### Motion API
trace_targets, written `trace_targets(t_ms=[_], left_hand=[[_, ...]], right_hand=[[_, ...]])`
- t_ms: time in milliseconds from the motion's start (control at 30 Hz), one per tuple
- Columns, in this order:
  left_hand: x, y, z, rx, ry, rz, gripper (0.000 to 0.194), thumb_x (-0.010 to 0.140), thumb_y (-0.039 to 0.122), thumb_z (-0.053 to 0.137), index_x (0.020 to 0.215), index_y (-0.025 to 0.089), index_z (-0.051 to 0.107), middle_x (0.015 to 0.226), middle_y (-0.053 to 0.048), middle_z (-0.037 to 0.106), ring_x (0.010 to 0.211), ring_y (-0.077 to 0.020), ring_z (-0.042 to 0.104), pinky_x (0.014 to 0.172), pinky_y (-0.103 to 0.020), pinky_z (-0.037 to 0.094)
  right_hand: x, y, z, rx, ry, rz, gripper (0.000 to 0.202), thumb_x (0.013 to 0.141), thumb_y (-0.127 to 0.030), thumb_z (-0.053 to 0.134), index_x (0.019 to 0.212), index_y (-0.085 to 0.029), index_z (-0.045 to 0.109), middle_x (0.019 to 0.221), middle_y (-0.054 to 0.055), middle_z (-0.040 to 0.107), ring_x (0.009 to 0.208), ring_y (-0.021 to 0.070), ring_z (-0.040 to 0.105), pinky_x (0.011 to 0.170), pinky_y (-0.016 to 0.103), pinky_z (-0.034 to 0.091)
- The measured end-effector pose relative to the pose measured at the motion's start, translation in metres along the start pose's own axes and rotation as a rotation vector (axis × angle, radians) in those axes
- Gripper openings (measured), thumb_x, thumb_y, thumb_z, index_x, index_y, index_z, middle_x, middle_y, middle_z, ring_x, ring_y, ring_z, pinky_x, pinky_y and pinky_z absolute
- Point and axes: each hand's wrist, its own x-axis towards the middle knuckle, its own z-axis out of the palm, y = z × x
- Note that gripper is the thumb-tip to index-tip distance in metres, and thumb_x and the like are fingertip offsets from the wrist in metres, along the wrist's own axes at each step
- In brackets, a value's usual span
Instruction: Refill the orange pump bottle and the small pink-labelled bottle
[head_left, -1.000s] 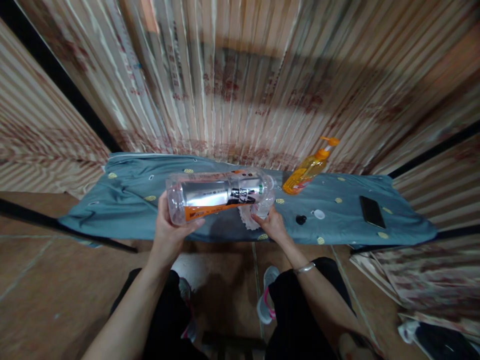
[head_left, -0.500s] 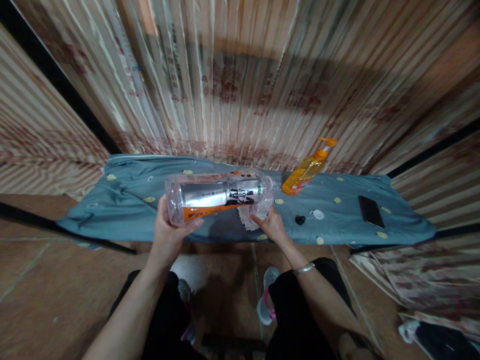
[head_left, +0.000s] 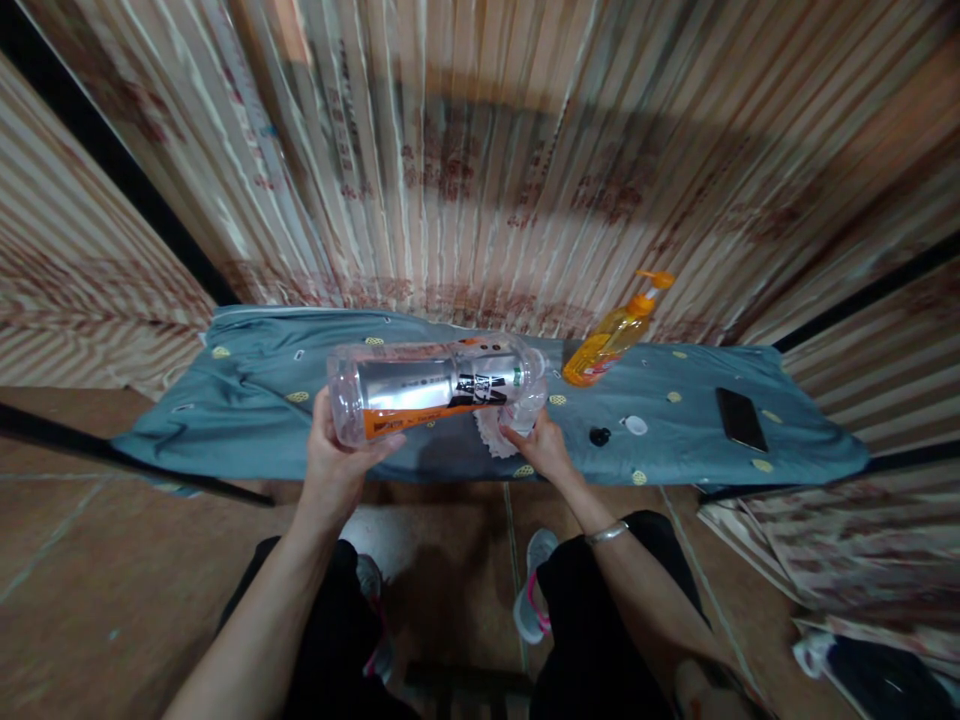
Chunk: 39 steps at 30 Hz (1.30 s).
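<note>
A large clear plastic bottle (head_left: pixel 420 392) with a silver and orange label lies tipped on its side in the air, its neck to the right. My left hand (head_left: pixel 337 452) is wrapped around its base end from below. Close to the neck, my right hand (head_left: pixel 547 448) grips a small clear plastic container (head_left: pixel 528 400); whether the two touch I cannot tell. A whitish lacy cloth or tissue (head_left: pixel 493 440) shows below the bottle, partly hidden. Right of my right hand lie a small black object (head_left: pixel 600 436) and a white round cap-like piece (head_left: pixel 636 426).
A yellow-orange pump bottle (head_left: pixel 604 345) stands at the back of the surface covered in blue-green cloth (head_left: pixel 255 375). A black phone (head_left: pixel 741 420) lies at the right. Behind hangs a pleated curtain (head_left: pixel 465 200); dark frame bars (head_left: pixel 127 170) flank both sides.
The hands and both clear plastic items hold almost the same pose. Only a slight upward shift of the whole view shows.
</note>
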Motion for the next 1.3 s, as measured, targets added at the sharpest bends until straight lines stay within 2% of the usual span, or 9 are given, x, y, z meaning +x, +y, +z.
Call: trace_targets(t_ms=[167,333,533,800,1133,1300], left_hand=[[0.0004,0.0006,-0.0001,-0.015,0.003,-0.015,0.085,0.037,0.02,0.098,0.113,0.021,0.06,0.106,-0.003,0.071,0.106,-0.0307,0.071,0.101,-0.047,0.056],[0.0014,-0.0027,-0.0022,-0.004,-0.01,0.015,0.086,0.04,0.024,0.099,0.117,0.022,0.059,0.107,-0.004,0.069,0.1,-0.0284,0.071,0.098,-0.047,0.057],[0.0024,-0.005,-0.0049,0.031,-0.04,0.041,0.081,0.044,0.027,0.099,0.115,0.022,0.06,0.103,-0.003,0.069,0.102,-0.029,0.071,0.097,-0.048,0.057],[0.0029,-0.0007,0.0,-0.026,-0.022,0.022,0.084,0.039,0.019,0.099,0.114,0.021,0.061,0.112,-0.004,0.07,0.111,-0.0319,0.07,0.105,-0.051,0.055],[0.0049,-0.0048,-0.002,0.023,-0.03,0.046,0.077,0.041,0.026,0.099,0.108,0.023,0.062,0.102,-0.001,0.069,0.1,-0.0282,0.071,0.097,-0.047,0.058],[0.0059,-0.0067,-0.0024,0.012,-0.032,0.052,0.08,0.04,0.026,0.1,0.11,0.024,0.062,0.106,-0.002,0.068,0.105,-0.0295,0.07,0.099,-0.047,0.056]], right_hand=[[-0.0002,-0.001,-0.0001,-0.015,0.004,0.027,0.069,0.081,-0.041,0.079,0.141,-0.018,0.053,0.117,0.013,0.08,0.108,0.0339,0.077,0.091,0.044,0.061],[-0.0002,-0.0015,-0.0006,-0.003,0.01,0.01,0.064,0.082,-0.039,0.078,0.137,-0.017,0.055,0.122,0.016,0.078,0.113,0.035,0.076,0.094,0.044,0.061],[-0.0003,-0.0003,-0.0006,-0.004,0.013,0.007,0.064,0.08,-0.038,0.079,0.136,-0.018,0.054,0.116,0.015,0.08,0.106,0.0365,0.078,0.088,0.046,0.061],[-0.0006,-0.0006,-0.0005,0.004,0.017,-0.009,0.065,0.081,-0.038,0.078,0.137,-0.017,0.053,0.119,0.016,0.079,0.109,0.0356,0.077,0.089,0.044,0.061],[-0.0014,-0.0016,-0.001,0.041,0.016,-0.006,0.065,0.082,-0.038,0.077,0.138,-0.017,0.054,0.124,0.016,0.078,0.112,0.0346,0.076,0.095,0.046,0.06],[-0.0012,-0.0018,-0.0005,0.059,0.023,-0.015,0.063,0.082,-0.036,0.077,0.137,-0.017,0.055,0.124,0.015,0.078,0.114,0.0343,0.076,0.096,0.046,0.06]])
